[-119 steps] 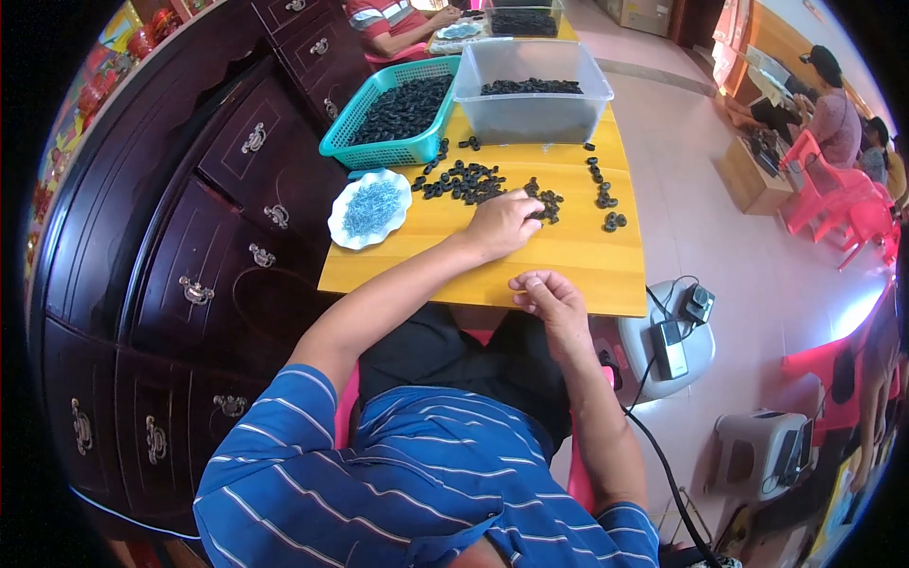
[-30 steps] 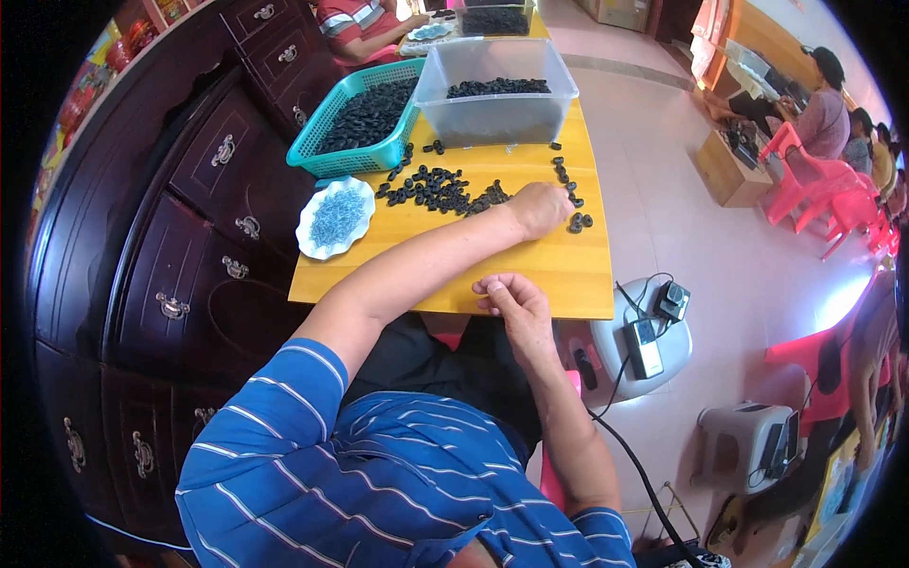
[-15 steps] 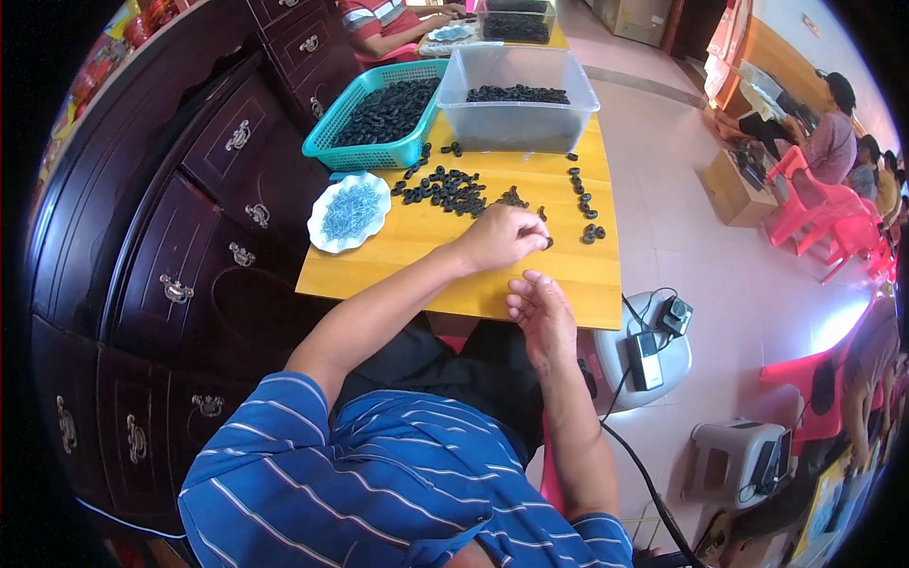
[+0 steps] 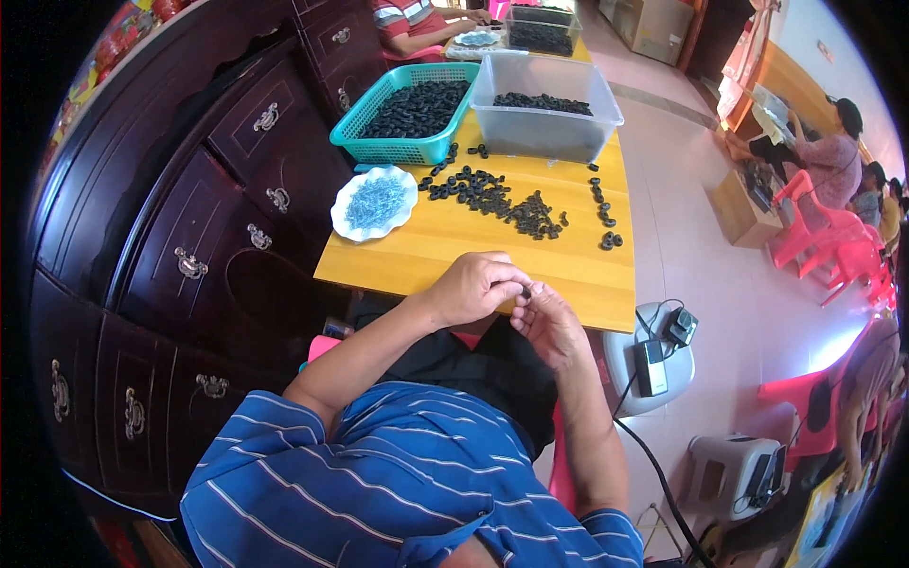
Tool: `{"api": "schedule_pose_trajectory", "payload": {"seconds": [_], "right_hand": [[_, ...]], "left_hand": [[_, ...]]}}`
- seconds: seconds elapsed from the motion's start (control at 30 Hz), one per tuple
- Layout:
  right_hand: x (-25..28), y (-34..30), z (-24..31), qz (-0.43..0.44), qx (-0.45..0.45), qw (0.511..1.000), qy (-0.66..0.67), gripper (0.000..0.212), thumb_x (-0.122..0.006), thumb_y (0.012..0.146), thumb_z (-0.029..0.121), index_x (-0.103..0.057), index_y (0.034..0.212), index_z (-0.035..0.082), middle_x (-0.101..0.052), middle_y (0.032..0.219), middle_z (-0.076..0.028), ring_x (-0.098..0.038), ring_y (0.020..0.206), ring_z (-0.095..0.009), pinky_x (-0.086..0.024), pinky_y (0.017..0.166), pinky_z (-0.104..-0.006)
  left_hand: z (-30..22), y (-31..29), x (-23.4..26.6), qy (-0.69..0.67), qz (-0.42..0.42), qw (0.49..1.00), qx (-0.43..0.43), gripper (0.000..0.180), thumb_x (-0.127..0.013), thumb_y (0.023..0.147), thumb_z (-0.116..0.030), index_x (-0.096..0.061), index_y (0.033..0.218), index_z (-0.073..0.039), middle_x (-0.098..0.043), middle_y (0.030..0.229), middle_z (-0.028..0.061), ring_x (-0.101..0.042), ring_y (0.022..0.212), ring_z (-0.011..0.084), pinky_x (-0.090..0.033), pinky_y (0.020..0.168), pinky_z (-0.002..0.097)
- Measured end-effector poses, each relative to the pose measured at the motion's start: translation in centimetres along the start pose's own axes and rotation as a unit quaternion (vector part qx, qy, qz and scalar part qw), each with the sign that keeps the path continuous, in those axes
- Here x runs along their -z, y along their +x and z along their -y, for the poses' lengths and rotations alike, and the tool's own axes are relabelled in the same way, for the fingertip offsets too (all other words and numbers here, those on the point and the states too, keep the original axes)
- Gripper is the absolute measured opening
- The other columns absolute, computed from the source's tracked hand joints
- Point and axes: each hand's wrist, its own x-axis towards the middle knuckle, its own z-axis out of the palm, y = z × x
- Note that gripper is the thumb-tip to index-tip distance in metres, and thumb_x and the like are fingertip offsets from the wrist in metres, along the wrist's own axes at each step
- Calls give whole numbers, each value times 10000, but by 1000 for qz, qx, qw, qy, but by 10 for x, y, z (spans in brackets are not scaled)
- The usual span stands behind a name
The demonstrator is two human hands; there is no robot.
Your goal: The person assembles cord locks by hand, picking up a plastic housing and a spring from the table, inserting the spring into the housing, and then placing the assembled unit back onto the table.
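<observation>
My left hand (image 4: 476, 287) and my right hand (image 4: 556, 328) meet over the near edge of the yellow table (image 4: 445, 251). Their fingertips pinch a small black part (image 4: 525, 292), mostly hidden by the fingers. Beyond them lies a loose spread of black ring-like pieces (image 4: 483, 192), with a heap of smaller dark pieces (image 4: 535, 217) at its right end. A white scalloped plate (image 4: 345, 231) of thin, clear bluish pieces (image 4: 376, 202) sits to the left.
At the table's far side stand a teal basket (image 4: 398, 151) and a clear plastic bin (image 4: 540, 137), both holding black pieces. More black pieces (image 4: 603, 202) line the right edge. A dark cabinet (image 4: 227, 189) is on the left; a grey stool (image 4: 668, 383) with devices stands right.
My left hand has come back from the small dark pieces toward me and now meets my right hand at the fingertips. The view has shifted slightly.
</observation>
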Motion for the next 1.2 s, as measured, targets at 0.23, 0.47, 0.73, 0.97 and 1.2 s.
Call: {"api": "schedule_pose_trajectory", "payload": {"seconds": [0.23,0.47,0.73,0.97,1.2], "right_hand": [[-1,3,-5,-8,16,999,-49,226,-683,982,225,-639,1166,101,-701,976,-17,-664,822,-112,-545,793,-271],[-4,4,-4,-38,27,995,-86,197,-670,992,213,-653,1151,98,-722,1032,-33,-672,834,-111,-543,803,-266],[-6,3,-6,-46,37,994,-91,164,-646,1006,214,-648,1128,104,-707,956,-1,-679,825,-107,-556,787,-262],[-2,4,-6,-56,49,994,-79,167,-665,995,207,-663,1123,100,-713,965,-5,-674,819,-105,-544,789,-261],[-2,1,-5,-24,32,996,-80,173,-668,991,197,-663,1127,90,-728,966,-34,-686,832,-122,-551,803,-280]], "left_hand": [[-6,-10,6,-58,-56,994,73,145,-649,896,-37,-731,1013,-10,-708,874,97,-680,760,184,-530,687,309],[-3,-17,7,-108,-86,984,115,82,-666,898,-19,-699,967,9,-716,823,76,-686,741,126,-550,691,279],[-3,-18,2,-130,-77,982,112,53,-698,884,-32,-710,907,14,-721,804,86,-688,737,150,-538,676,291],[-6,-17,-2,-88,-75,989,93,59,-711,868,-42,-723,898,7,-723,805,104,-689,727,162,-529,668,299],[-3,-15,-3,-119,-89,982,119,67,-688,886,-30,-724,912,20,-740,821,106,-704,734,146,-551,678,280]]}}
